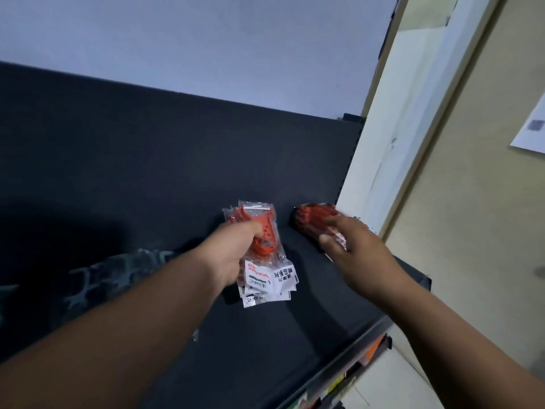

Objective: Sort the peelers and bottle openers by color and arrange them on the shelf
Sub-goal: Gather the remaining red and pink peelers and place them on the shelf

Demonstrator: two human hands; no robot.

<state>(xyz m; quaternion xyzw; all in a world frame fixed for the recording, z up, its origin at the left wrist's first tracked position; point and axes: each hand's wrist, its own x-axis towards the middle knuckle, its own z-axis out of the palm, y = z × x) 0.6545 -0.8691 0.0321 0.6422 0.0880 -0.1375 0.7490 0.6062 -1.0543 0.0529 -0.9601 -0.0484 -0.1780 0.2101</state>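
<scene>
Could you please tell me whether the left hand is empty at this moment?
No, the left hand grips a bundle of orange packets above the dark shelf.

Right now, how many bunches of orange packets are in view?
2. One bunch is in the left hand over the shelf; one pile lies at the shelf's right end under the right hand. More may be hidden.

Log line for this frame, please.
left hand: grips bundle of bagged orange tools | right hand: touches orange pile at right end of shelf | stage: grouping orange
</scene>
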